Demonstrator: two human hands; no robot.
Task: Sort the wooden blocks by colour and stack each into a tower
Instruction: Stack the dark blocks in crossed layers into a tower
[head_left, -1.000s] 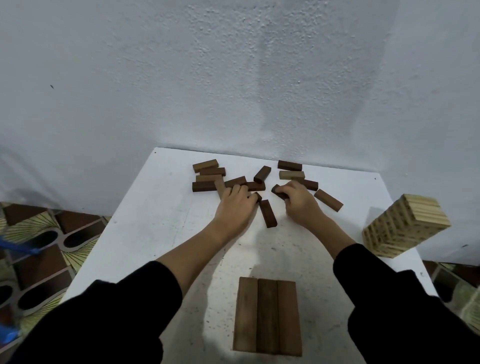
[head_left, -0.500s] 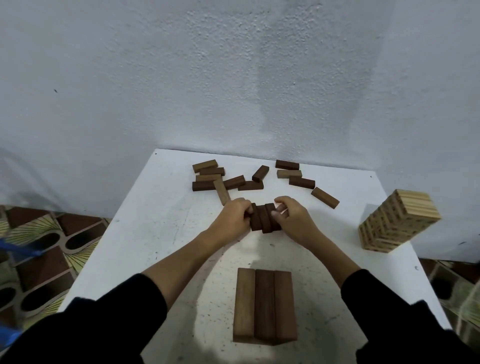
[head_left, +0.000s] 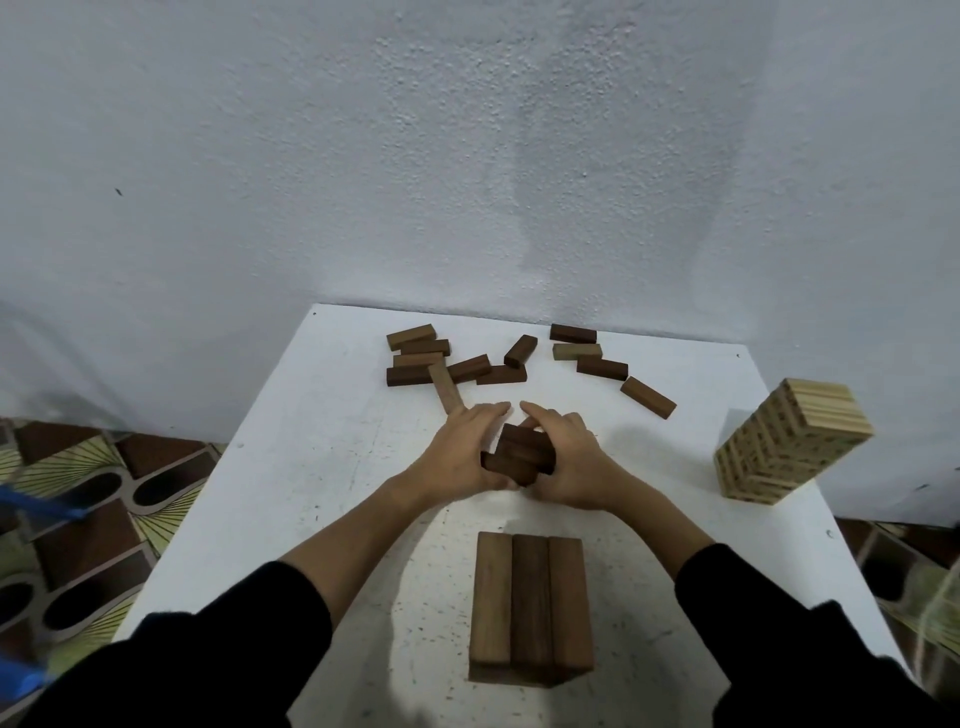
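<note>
At table centre, left hand (head_left: 457, 457) and right hand (head_left: 574, 467) clasp a bundle of dark blocks (head_left: 519, 457). Square them flush, then lay them crosswise on the brown tower (head_left: 530, 608) at 6 o'clock.

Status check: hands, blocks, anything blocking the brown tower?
Left hand and right hand both grip a bundle of dark blocks. Brown tower in front of them, top bare. Loose blocks at far edge; nothing in the way.

Head view, forward-down over table (head_left: 291, 467)
</note>
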